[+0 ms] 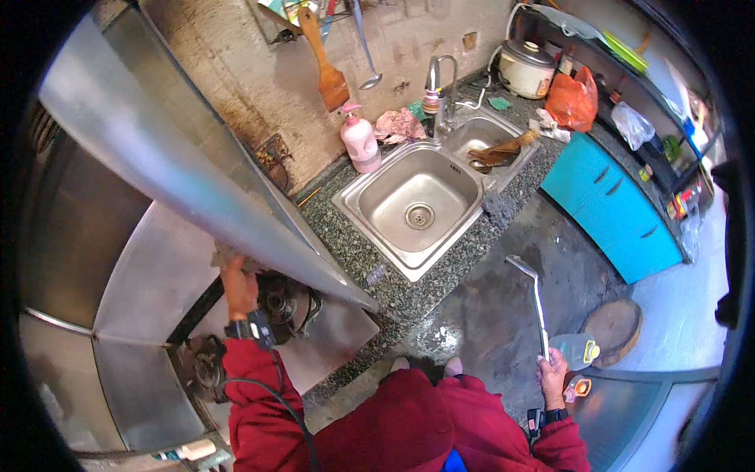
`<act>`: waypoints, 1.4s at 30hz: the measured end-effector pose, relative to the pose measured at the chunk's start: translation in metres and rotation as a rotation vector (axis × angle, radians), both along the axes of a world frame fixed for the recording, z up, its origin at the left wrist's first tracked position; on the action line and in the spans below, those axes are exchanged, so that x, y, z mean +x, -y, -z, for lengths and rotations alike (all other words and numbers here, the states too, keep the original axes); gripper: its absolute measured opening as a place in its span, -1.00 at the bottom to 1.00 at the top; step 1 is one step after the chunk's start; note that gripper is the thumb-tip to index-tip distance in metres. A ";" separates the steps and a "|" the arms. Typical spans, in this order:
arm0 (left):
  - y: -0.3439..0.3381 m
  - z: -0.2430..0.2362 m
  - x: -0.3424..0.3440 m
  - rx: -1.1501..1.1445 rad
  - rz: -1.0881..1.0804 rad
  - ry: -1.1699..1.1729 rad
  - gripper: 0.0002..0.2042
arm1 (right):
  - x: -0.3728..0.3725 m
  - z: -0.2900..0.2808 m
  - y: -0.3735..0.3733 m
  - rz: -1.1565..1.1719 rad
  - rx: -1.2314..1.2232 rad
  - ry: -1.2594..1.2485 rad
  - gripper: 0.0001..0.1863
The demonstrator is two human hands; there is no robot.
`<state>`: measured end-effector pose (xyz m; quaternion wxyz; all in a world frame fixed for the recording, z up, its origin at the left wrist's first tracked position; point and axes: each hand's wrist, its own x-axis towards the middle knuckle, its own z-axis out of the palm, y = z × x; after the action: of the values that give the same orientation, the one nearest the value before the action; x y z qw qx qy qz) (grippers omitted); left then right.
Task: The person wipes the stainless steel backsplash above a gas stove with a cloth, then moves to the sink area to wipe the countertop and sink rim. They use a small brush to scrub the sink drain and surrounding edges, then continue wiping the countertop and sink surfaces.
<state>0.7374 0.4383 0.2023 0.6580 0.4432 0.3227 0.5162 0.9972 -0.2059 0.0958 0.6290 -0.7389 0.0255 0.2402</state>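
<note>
My left hand [238, 288] reaches over the gas stove [334, 334], beside a burner [279, 299]. Its fingers are closed on a greyish cloth [226, 256], pressed against the steel panel [157, 271] behind the stove; part of the cloth is hard to make out. Out to the right, my right hand [553, 370] grips the end of the long handle of a metal turner [539, 311]. The turner's bent head points away from me, above the dark floor.
A steel range hood [189, 181] slants closely over my left hand. Ahead is a double sink [401, 189] with a faucet [448, 86] and a pink pump bottle [362, 143]. Blue cabinets [613, 206], a round wooden board [613, 332] and a yellow-capped jug [570, 350] stand to the right.
</note>
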 end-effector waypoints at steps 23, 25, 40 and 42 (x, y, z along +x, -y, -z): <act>0.203 0.176 0.039 0.728 -0.007 -1.418 -0.17 | 0.103 -0.014 -0.235 -0.744 -0.105 0.791 -0.57; 0.190 0.181 0.048 0.196 0.016 -0.811 -0.26 | 0.106 -0.008 -0.273 -0.722 -0.006 0.998 -0.52; 0.199 0.197 0.034 0.331 0.265 -1.781 -0.51 | 0.146 0.027 -0.451 -1.153 -0.104 1.247 -0.34; 0.201 0.205 0.032 0.299 0.287 -1.787 -0.53 | 0.145 0.035 -0.474 -1.201 -0.041 1.211 -0.43</act>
<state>0.7697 0.2375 -0.0023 0.1574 0.7940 0.5832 -0.0690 1.1424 0.2678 0.0610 0.2867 -0.6394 -0.7069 0.0960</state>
